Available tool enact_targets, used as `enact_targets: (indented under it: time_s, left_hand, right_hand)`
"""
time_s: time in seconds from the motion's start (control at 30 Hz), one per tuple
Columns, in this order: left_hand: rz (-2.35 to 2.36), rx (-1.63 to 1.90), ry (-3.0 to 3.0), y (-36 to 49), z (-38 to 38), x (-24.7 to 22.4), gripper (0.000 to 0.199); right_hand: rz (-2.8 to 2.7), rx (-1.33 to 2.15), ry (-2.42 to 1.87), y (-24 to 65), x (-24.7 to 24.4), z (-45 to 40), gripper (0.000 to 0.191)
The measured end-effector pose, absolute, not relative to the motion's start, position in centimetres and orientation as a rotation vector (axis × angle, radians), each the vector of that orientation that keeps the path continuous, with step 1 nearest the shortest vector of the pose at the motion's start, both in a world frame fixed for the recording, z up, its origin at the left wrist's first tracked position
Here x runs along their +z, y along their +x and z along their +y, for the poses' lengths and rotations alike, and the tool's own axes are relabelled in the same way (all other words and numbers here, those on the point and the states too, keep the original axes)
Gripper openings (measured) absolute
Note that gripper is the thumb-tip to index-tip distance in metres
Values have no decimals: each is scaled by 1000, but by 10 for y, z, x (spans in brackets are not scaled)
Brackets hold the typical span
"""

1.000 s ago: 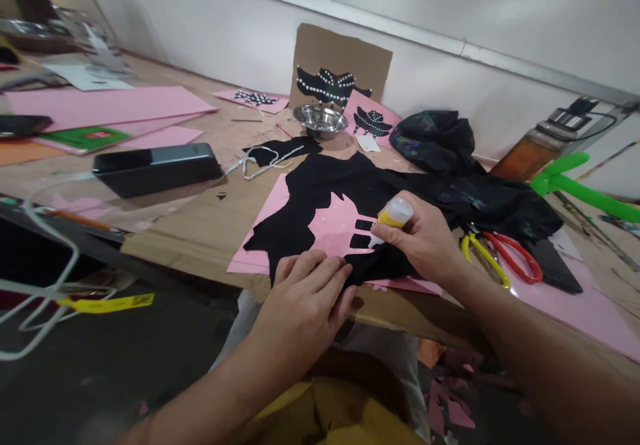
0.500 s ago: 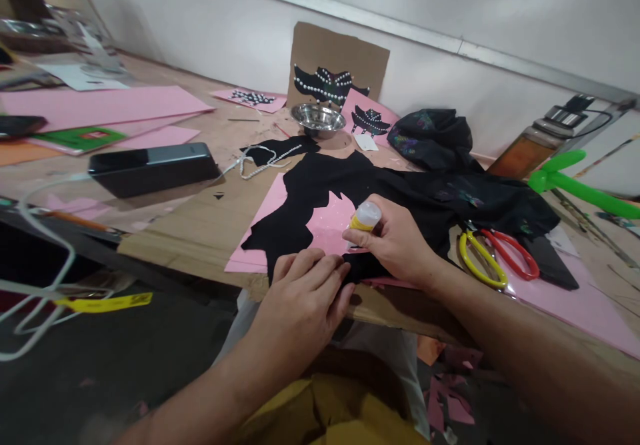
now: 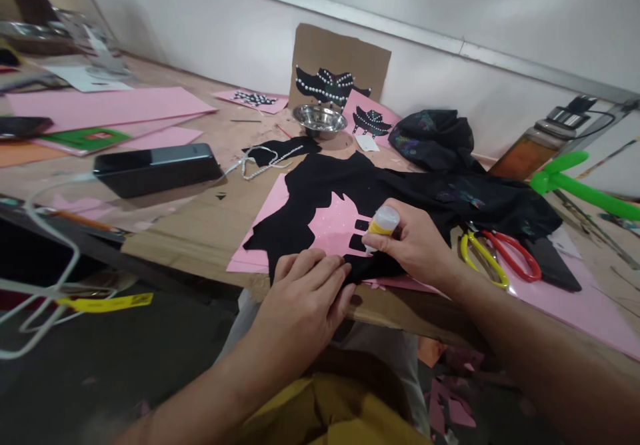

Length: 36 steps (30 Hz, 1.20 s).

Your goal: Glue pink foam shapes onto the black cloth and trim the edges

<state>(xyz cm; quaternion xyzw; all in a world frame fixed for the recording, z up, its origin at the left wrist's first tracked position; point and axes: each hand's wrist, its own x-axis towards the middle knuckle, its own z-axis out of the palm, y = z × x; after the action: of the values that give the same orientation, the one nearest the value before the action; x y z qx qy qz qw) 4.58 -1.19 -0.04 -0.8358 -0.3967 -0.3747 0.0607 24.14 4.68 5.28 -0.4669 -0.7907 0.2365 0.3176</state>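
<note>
In my right hand (image 3: pixel 420 242) is a small glue bottle (image 3: pixel 385 220) with a clear base and a yellow band. It is held tilted, its tip down at the right end of a pink paper cutout (image 3: pixel 333 226). The cutout has a jagged left side and narrow strips on its right, with shiny dots of glue on it. Beneath it lies black cloth (image 3: pixel 325 175). My left hand (image 3: pixel 307 298) rests with its fingers flat on the cutout's lower edge and the cloth, holding nothing.
Yellow-and-red-handled scissors (image 3: pixel 500 258) lie right of my right hand. Behind the cloth are a metal bowl (image 3: pixel 320 120), a string of beads (image 3: pixel 267 160) and beaded black cutouts (image 3: pixel 370 122). A dark power bank (image 3: pixel 157 168) sits left on the cardboard; a bottle (image 3: pixel 535 142) leans at right.
My right hand has moved right with the glue bottle, uncovering the strips at the cutout's right end. My left hand has stayed in place.
</note>
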Motion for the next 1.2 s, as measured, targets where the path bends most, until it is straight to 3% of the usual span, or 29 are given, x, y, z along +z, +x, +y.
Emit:
enact_targets:
  time_s: [1.2]
  left_hand:
    - [-1237, -1085, -2531, 46, -13, -1, 21]
  right_hand:
    - [-1886, 707, -1170, 229, 53, 47, 31]
